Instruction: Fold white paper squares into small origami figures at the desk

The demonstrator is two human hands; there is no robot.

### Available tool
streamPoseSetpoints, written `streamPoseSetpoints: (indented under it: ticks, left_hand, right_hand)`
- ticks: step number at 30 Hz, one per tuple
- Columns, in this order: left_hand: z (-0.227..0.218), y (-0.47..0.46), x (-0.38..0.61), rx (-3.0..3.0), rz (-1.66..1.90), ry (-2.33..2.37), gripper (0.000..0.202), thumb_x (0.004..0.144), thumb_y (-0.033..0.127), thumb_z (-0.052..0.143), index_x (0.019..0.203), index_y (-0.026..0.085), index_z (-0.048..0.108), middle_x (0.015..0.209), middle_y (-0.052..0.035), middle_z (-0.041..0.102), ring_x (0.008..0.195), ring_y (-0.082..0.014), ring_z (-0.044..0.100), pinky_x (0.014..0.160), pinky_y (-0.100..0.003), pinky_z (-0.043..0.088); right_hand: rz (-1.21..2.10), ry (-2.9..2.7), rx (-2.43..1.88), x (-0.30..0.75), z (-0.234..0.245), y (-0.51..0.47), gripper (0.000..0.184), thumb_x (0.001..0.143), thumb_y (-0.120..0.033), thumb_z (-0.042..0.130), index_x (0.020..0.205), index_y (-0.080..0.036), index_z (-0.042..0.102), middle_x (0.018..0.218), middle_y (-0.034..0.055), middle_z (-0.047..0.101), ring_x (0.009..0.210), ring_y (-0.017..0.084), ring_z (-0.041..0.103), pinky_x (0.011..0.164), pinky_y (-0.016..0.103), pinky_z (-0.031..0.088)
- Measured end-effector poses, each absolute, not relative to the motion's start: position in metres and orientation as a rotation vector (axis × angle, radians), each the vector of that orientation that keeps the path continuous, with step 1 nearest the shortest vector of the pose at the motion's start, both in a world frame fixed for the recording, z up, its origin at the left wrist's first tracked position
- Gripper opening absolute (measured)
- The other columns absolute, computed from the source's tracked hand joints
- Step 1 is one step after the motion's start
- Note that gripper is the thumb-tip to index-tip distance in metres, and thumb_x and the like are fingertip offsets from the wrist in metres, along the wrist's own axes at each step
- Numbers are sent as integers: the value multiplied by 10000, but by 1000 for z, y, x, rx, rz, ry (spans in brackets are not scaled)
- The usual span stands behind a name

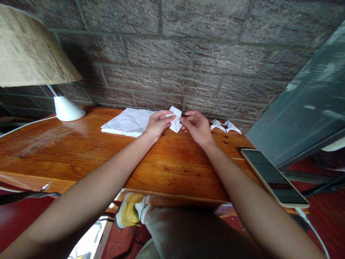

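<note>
A small folded piece of white paper [175, 120] is held between both hands over the far part of the wooden table [113, 158]. My left hand [157, 125] pinches its left side with fingers closed. My right hand [197, 126] pinches its right side, fingers curled. A stack of creased white paper sheets [128, 122] lies flat just left of my left hand. Folded white paper figures [225, 126] lie on the table to the right of my right hand.
A lamp with a white base [67, 108] and a beige shade [29, 54] stands at the back left. A phone [273, 177], screen dark, lies at the table's right edge, cable attached. A brick wall [175, 54] rises right behind the table.
</note>
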State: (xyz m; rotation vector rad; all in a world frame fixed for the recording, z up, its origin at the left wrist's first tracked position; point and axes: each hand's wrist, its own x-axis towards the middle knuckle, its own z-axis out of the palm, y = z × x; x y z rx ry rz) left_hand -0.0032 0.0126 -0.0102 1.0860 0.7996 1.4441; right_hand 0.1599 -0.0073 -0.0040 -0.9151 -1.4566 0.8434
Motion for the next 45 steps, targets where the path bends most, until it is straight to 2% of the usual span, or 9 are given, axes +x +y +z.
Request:
streamPoseSetpoints:
  ticks: [3, 7, 10, 22, 30, 33, 39, 45]
  left_hand:
    - [-10, 15, -5, 1034, 1458, 808, 452, 468, 338, 935, 814, 200, 677, 769, 23, 678, 713, -107, 621, 635, -222, 467]
    - [-10, 14, -5, 984, 1468, 802, 435, 465, 310, 936, 805, 207, 684, 777, 25, 679, 718, -98, 613, 636, -209, 471]
    - [-9, 13, -4, 963, 1475, 797, 428, 461, 296, 936, 795, 205, 686, 758, 32, 670, 704, -88, 604, 635, -201, 473]
    - [-8, 10, -3, 990, 1513, 826, 440, 452, 325, 947, 797, 201, 704, 727, 32, 656, 686, -88, 597, 614, -199, 475]
    - [-7, 8, -1, 979, 1538, 819, 457, 434, 326, 946, 796, 193, 700, 746, 23, 684, 694, -90, 624, 628, -194, 499]
    - [-8, 10, -2, 975, 1545, 832, 459, 431, 321, 947, 794, 197, 694, 748, 24, 686, 691, -93, 627, 618, -194, 493]
    - [-7, 10, -1, 947, 1562, 821, 431, 444, 296, 939, 781, 196, 690, 735, 21, 691, 664, -86, 609, 593, -189, 470]
    - [-7, 9, 0, 942, 1582, 842, 381, 493, 266, 916, 786, 195, 683, 709, 29, 675, 651, -86, 609, 591, -195, 462]
  right_hand:
    - [971, -1449, -956, 163, -4, -7, 466, 657, -533, 848, 893, -187, 645, 673, -15, 681, 537, 101, 599, 495, 219, 478]
    - [1234, -1518, -994, 167, -5, -10, 442, 631, -521, 870, 852, -169, 718, 788, 36, 745, 641, 116, 676, 519, 193, 479]
    - [1305, -1553, -985, 167, -6, -11, 426, 649, -555, 850, 787, -168, 741, 830, 52, 767, 665, 108, 687, 557, 186, 494]
    - [1214, -1546, -967, 163, -11, -10, 427, 624, -558, 859, 709, -164, 717, 697, 23, 716, 627, 107, 631, 604, 228, 500]
    - [974, -1589, -993, 154, -17, -7, 434, 701, -560, 802, 628, -174, 619, 577, -8, 638, 513, 89, 535, 534, 232, 433]
    - [1039, -1557, -967, 154, -16, -8, 407, 696, -539, 817, 658, -169, 651, 614, 0, 667, 540, 91, 565, 545, 223, 449]
    - [1453, -1470, -847, 162, -8, -13, 395, 632, -435, 896, 897, -178, 754, 905, 52, 780, 727, 117, 697, 694, 233, 551]
    - [1486, -1413, -854, 162, -9, -14, 306, 663, -339, 896, 884, -173, 763, 872, 48, 783, 770, 121, 717, 754, 237, 580]
